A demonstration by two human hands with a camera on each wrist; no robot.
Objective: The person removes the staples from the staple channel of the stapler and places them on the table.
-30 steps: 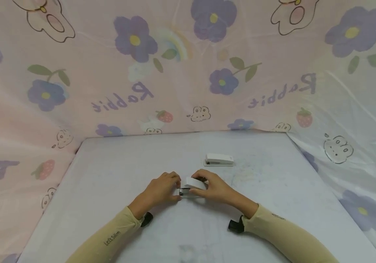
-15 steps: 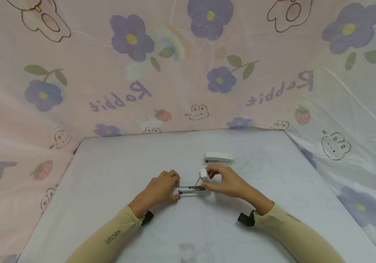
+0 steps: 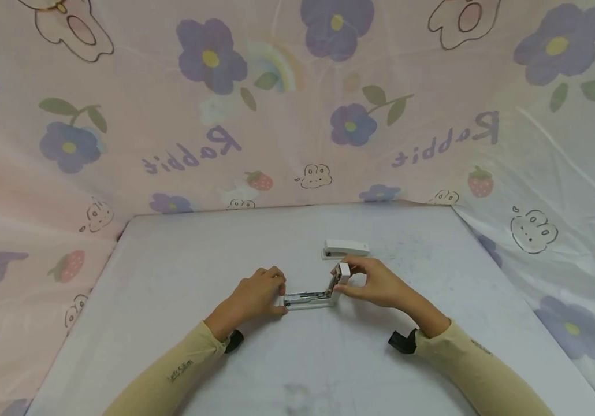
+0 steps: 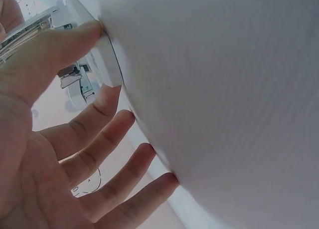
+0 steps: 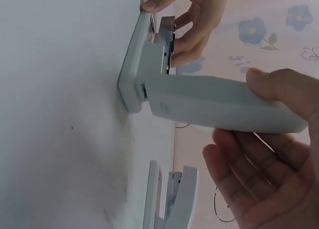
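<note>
A white stapler lies on the table with its top arm swung up and back, baring the metal staple channel. My left hand holds the left end of its base; in the left wrist view the thumb and index finger pinch that base end, while the other fingertips rest on the tabletop. At the hinge end, my right hand grips the raised top arm, thumb on one side and fingers on the other. The arm stands steeply up from the base.
A second white stapler, closed, lies just behind the right hand on the white table. A patterned cloth with flowers and rabbits hangs along the back and sides.
My right hand has moved right and slightly up, swinging the stapler's top arm from low over the base to steeply raised. The staple channel is now exposed. My left hand stays in place.
</note>
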